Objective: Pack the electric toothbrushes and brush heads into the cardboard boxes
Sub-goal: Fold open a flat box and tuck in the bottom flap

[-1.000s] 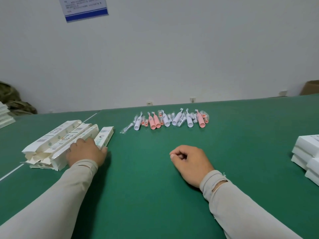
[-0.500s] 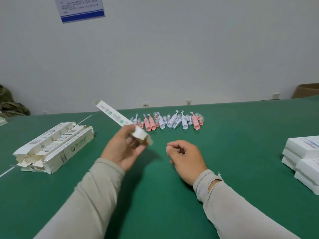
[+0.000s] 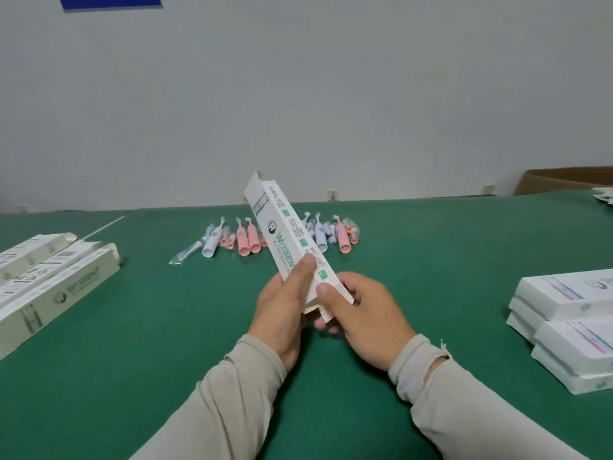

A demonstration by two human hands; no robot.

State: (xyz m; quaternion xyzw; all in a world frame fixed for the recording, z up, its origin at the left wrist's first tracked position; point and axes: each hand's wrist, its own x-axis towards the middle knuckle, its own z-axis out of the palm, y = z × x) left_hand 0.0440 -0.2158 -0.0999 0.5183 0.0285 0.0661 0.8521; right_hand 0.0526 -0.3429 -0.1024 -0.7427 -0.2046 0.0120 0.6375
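Note:
A long white cardboard box (image 3: 282,237) with green print is held above the green table, tilted up and away with its far flap open. My left hand (image 3: 282,310) grips its lower part, thumb on the printed side. My right hand (image 3: 365,313) holds the near end, thumb on the edge. Behind the box lies a row of pink and white electric toothbrushes (image 3: 247,242) and bagged brush heads (image 3: 185,254), partly hidden by the box.
A pile of flat white cardboard boxes (image 3: 49,277) lies at the left. Stacked white boxes (image 3: 570,320) sit at the right edge. A brown carton (image 3: 564,180) stands at the far right by the wall. The green table (image 3: 166,327) spreads around my arms.
My left hand took a box from the left pile and carried it to the middle. My right hand rose from the table and took hold of the box's near end.

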